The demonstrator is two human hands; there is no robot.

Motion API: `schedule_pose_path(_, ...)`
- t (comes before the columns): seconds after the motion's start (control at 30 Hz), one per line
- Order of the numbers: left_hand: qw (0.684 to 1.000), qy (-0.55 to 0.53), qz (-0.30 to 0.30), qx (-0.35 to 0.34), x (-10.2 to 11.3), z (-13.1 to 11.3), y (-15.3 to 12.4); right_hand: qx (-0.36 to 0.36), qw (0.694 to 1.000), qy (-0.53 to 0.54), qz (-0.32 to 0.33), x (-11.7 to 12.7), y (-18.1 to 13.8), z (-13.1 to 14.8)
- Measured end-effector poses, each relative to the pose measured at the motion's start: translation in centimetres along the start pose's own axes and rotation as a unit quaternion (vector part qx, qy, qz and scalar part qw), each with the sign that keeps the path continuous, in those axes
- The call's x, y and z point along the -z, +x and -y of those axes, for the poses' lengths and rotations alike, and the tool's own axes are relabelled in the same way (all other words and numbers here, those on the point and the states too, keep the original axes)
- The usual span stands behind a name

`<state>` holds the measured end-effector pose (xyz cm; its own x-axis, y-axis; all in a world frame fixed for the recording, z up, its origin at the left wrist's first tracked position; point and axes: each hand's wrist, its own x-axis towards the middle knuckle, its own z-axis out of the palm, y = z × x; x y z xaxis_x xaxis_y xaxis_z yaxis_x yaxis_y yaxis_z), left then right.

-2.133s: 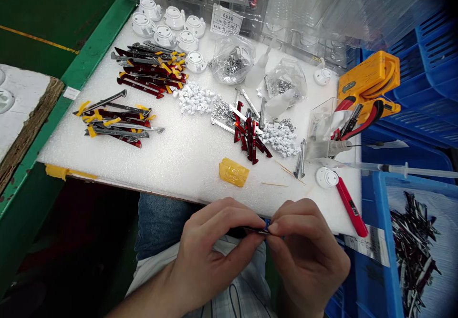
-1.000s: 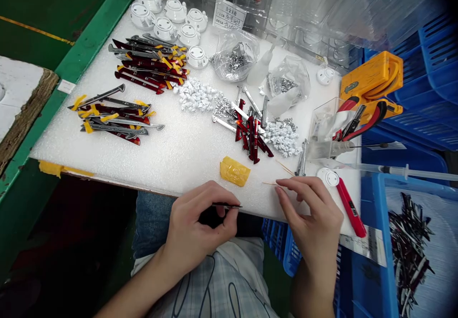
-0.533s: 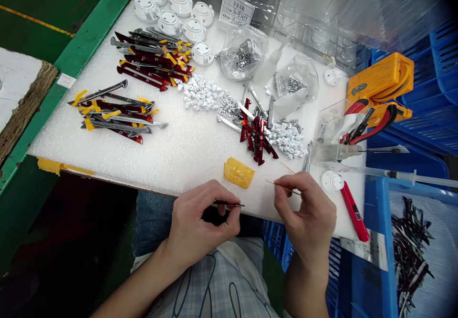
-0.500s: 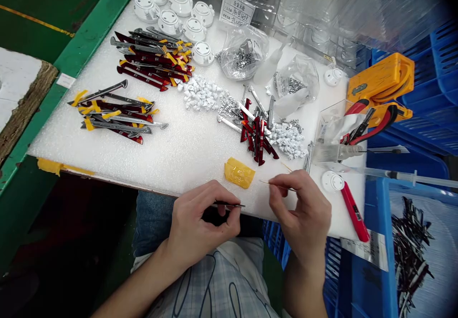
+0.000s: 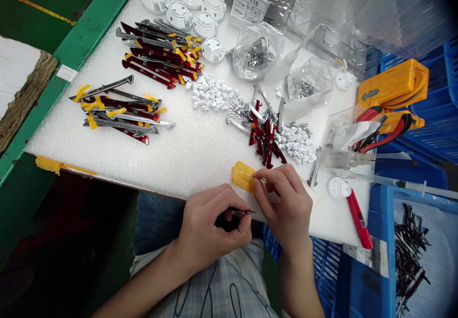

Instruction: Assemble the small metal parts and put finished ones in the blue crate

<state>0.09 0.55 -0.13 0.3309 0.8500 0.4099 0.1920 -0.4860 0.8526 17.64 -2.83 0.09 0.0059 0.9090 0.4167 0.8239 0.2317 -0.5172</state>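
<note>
My left hand [image 5: 214, 230] pinches a slim dark part [image 5: 246, 211] between thumb and fingertips, above the table's front edge; most of it is hidden by the fingers. My right hand [image 5: 284, 208] is closed on a thin stick [image 5: 250, 175], whose tip reaches over a yellow tape pad [image 5: 239, 174]. A shiny clear blob shows on that pad, and I cannot tell whether the tip touches it. Beyond the hands lies a loose pile of red and silver blade-shaped parts [image 5: 266, 139], with small white pieces [image 5: 296, 144] beside it.
Blade-shaped parts with yellow tape [image 5: 121, 113] lie on the left of the white foam sheet [image 5: 179, 165]. Upturned white pots [image 5: 179, 14] and plastic bags of small metal bits [image 5: 255, 53] stand behind. At right are a clear tool box [image 5: 332, 158], a red-handled tool [image 5: 359, 220] and blue crates [image 5: 384, 241].
My right hand has moved left, bringing the thin stick over the yellow pad. My left hand keeps its pinch on the dark part. The whole view has shifted slightly.
</note>
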Motion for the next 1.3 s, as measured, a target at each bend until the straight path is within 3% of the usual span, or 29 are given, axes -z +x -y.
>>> schedule_pose_path(0.2, 1.000, -0.007, 0.003, 0.000, -0.1, 0.1, 0.1, -0.011, 1.000, 0.011, -0.003, 0.0, 0.2, 0.1)
schedule_pose_path(0.47, 1.000, -0.002, 0.008, 0.023, 0.0, -0.2, 0.1, -0.064, 0.990, 0.113, -0.050, 0.9, 0.0, 0.0)
schedule_pose_path(0.8, 0.999, 0.015, 0.016, 0.034, -0.2, -0.2, 0.2, -0.002, 0.978, 0.196, -0.074, 0.9, -2.0, -0.3)
schedule_pose_path(1.3, 0.999, 0.008, 0.015, 0.031, -0.2, -0.2, 0.3, -0.008, 0.980, 0.192, -0.051, 0.8, -1.8, 0.2)
